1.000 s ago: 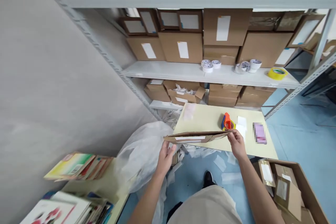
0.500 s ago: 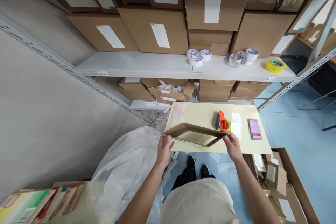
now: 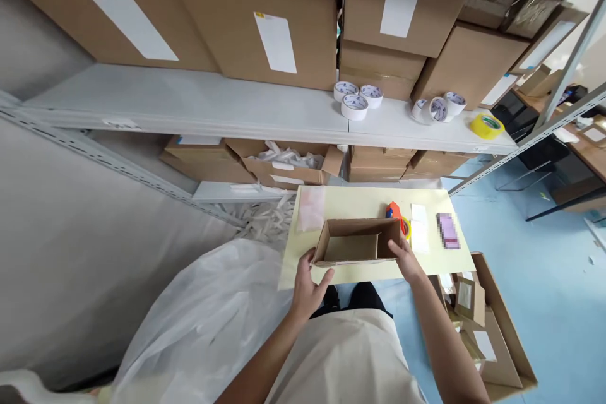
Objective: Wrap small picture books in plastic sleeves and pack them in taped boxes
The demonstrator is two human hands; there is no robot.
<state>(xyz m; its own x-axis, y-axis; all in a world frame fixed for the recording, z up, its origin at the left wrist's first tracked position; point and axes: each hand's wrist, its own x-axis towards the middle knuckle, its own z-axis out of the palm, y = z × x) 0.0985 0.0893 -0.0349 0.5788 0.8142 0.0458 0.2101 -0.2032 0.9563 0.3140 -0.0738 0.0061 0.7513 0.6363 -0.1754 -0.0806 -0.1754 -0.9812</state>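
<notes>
A small brown cardboard box (image 3: 354, 260) with its top open is above the pale yellow tabletop (image 3: 290, 265). Inside it, a flat cardboard panel shows at the bottom. My left hand (image 3: 305, 287) holds the box by its near left corner, fingers along the outside and thumb stuck out in front. On the right side, my right hand (image 3: 404, 257) grips the wall, with fingers reaching over the rim. Behind that hand lies an orange and blue tape dispenser (image 3: 392, 210) with a yellow tape roll, partly hidden by the box.
White paper slips (image 3: 419, 227) and a blurred purple item (image 3: 447, 231) lie on the right of the tabletop. Tape rolls (image 3: 355, 107) and large cartons (image 3: 265, 44) fill the shelf. A big carton of small boxes (image 3: 504, 328) stands right; clear plastic sheeting (image 3: 189, 322) hangs left.
The cardboard went from a nearly flattened, slanted frame to a squared-up box, its inside now facing me. My left hand shifted slightly right, my right hand slightly left. The view moved closer to the shelf.
</notes>
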